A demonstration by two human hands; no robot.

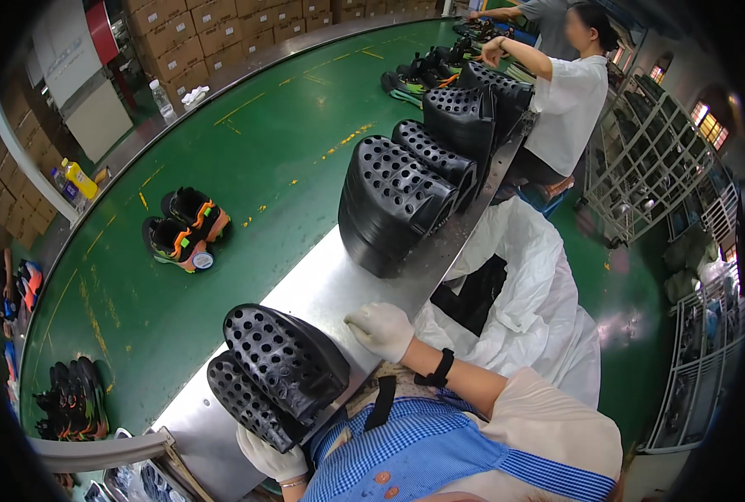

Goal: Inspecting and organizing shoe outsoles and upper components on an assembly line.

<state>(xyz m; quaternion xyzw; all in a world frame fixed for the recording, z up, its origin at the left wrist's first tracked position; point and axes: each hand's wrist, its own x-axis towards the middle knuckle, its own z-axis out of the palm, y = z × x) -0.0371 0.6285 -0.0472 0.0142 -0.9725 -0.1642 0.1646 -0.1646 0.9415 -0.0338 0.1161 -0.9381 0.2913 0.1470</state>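
Two stacks of black, shoe-shaped plastic shells with round holes in their tops, the near stacks (280, 360), stand at the front edge of the metal strip (322, 268). My left hand (270, 456), in a white glove, is against their near lower end; its fingers are mostly hidden behind the shells. To the right of the stacks, above the strip's edge, is my right hand (381, 330), also gloved. Its fingers are curled together, and nothing shows in them. Farther along the strip stand taller stacks of the same black shells (398, 201).
A pair of black and orange sneakers (187, 227) rests on the green belt (255, 159), with more shoes (73, 397) at left. A white plastic sack (540, 284) hangs open at my right. A co-worker (578, 100) stands beyond. Metal racks (649, 159) and cartons (167, 42) flank the line.
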